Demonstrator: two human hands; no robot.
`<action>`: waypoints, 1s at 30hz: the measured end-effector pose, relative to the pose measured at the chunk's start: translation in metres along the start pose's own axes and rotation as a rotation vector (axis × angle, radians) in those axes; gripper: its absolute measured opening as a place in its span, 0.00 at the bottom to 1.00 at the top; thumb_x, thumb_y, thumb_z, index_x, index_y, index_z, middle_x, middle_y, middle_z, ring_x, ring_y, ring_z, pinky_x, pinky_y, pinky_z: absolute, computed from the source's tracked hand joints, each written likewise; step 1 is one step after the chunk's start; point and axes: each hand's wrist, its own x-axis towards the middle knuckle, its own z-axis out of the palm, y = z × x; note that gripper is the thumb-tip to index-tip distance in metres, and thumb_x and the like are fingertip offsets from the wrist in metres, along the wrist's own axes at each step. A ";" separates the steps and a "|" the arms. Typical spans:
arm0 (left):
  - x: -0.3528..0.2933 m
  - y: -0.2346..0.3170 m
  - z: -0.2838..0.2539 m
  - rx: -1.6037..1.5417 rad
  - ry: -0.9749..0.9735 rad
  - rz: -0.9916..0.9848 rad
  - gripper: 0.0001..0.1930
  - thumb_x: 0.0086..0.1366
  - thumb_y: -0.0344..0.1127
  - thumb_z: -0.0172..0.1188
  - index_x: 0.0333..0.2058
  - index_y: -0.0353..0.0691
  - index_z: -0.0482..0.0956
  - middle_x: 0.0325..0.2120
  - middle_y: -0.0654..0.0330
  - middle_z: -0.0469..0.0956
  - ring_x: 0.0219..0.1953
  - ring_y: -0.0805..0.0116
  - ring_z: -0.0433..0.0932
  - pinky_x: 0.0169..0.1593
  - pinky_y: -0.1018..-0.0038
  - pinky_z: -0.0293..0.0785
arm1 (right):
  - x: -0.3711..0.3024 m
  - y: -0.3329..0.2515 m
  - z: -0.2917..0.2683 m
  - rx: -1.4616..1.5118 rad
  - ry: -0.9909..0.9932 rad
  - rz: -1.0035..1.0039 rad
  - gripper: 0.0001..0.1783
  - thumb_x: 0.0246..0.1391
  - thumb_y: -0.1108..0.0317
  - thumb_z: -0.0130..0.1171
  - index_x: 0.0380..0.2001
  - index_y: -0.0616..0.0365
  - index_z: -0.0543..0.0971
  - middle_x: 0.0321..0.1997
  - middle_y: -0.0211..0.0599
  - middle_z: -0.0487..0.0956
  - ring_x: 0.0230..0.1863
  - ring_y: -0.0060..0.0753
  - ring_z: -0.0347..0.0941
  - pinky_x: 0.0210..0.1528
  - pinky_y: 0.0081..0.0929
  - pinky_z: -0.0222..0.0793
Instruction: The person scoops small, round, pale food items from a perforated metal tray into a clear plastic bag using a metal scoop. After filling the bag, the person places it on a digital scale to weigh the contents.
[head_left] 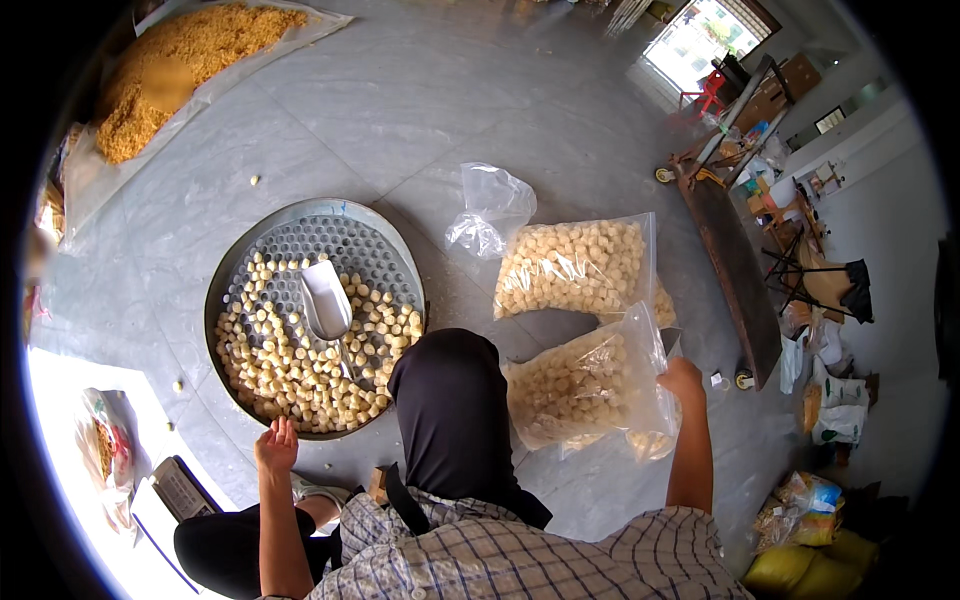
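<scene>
On the floor at the left sits a round metal sieve tray with a perforated bottom. Small pale cylindrical pieces cover much of it, and a metal scoop lies on them. My left hand is at the tray's near rim, fingers stretched and holding nothing. To the right, a clear plastic bag filled with similar pieces lies tilted. My right hand is closed at this bag's right edge, beside a flat grey piece whose kind is unclear. Another filled bag lies just beyond.
A crumpled clear bag lies beyond the filled ones. A flat trolley on casters stands at the right. An orange-brown heap rests on plastic sheeting at the far left. Yellow sacks are at the lower right. My knee rises between tray and bags.
</scene>
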 end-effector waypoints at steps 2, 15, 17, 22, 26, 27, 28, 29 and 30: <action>0.005 -0.003 -0.007 0.007 0.022 -0.007 0.15 0.60 0.32 0.42 0.46 0.38 0.65 0.46 0.55 0.71 0.46 0.55 0.72 0.46 0.63 0.73 | 0.002 -0.013 -0.015 -0.046 0.091 0.057 0.14 0.35 0.65 0.58 0.24 0.65 0.77 0.30 0.52 0.77 0.35 0.51 0.74 0.35 0.40 0.70; 0.030 -0.041 -0.062 0.015 0.399 0.047 0.22 0.52 0.32 0.54 0.46 0.40 0.58 0.44 0.52 0.60 0.47 0.54 0.62 0.52 0.58 0.62 | 0.053 -0.275 -0.131 0.637 0.073 -0.751 0.10 0.43 0.68 0.56 0.30 0.61 0.76 0.29 0.43 0.78 0.34 0.42 0.75 0.38 0.32 0.69; 0.033 -0.043 -0.074 0.051 0.382 0.048 0.22 0.51 0.31 0.55 0.44 0.37 0.59 0.42 0.52 0.60 0.45 0.53 0.62 0.50 0.57 0.62 | 0.047 -0.331 -0.161 0.587 -0.007 -0.885 0.11 0.43 0.68 0.55 0.32 0.61 0.77 0.30 0.44 0.78 0.35 0.41 0.76 0.38 0.31 0.69; 0.051 -0.048 -0.071 0.169 0.372 0.057 0.31 0.51 0.29 0.57 0.54 0.37 0.56 0.56 0.51 0.55 0.55 0.52 0.58 0.50 0.55 0.62 | 0.052 -0.467 -0.161 0.373 -0.057 -1.101 0.10 0.41 0.70 0.53 0.29 0.60 0.78 0.30 0.48 0.78 0.35 0.49 0.74 0.38 0.36 0.69; 0.045 -0.050 -0.038 0.374 0.351 0.085 0.36 0.49 0.28 0.60 0.57 0.41 0.53 0.56 0.51 0.55 0.57 0.54 0.56 0.51 0.55 0.61 | 0.102 -0.540 -0.065 0.118 -0.182 -1.062 0.07 0.38 0.72 0.54 0.23 0.59 0.79 0.27 0.46 0.78 0.29 0.39 0.76 0.33 0.32 0.70; 0.051 -0.052 -0.030 0.399 0.321 0.091 0.37 0.49 0.28 0.60 0.57 0.42 0.52 0.56 0.51 0.55 0.56 0.54 0.56 0.51 0.55 0.61 | 0.126 -0.545 -0.026 0.216 -0.224 -1.028 0.05 0.37 0.72 0.52 0.17 0.60 0.77 0.17 0.41 0.76 0.21 0.32 0.74 0.28 0.31 0.69; 0.056 -0.049 -0.033 0.411 0.320 0.106 0.38 0.48 0.29 0.61 0.57 0.43 0.51 0.55 0.51 0.55 0.56 0.54 0.56 0.51 0.54 0.61 | 0.119 -0.558 -0.002 0.323 -0.285 -0.999 0.07 0.38 0.72 0.51 0.12 0.60 0.73 0.09 0.33 0.69 0.14 0.25 0.69 0.20 0.29 0.66; 0.058 -0.047 -0.033 0.456 0.367 0.123 0.37 0.48 0.29 0.61 0.56 0.43 0.52 0.54 0.51 0.56 0.54 0.55 0.59 0.50 0.54 0.62 | 0.101 -0.568 0.025 0.536 -0.416 -0.883 0.10 0.39 0.70 0.51 0.10 0.60 0.70 0.07 0.28 0.65 0.12 0.23 0.67 0.17 0.28 0.63; 0.058 -0.045 -0.030 0.505 0.416 0.138 0.36 0.48 0.29 0.61 0.55 0.43 0.53 0.54 0.51 0.57 0.53 0.55 0.61 0.49 0.54 0.63 | 0.081 -0.580 0.045 0.459 -0.409 -0.859 0.10 0.39 0.66 0.58 0.16 0.64 0.78 0.21 0.54 0.75 0.29 0.47 0.76 0.37 0.38 0.70</action>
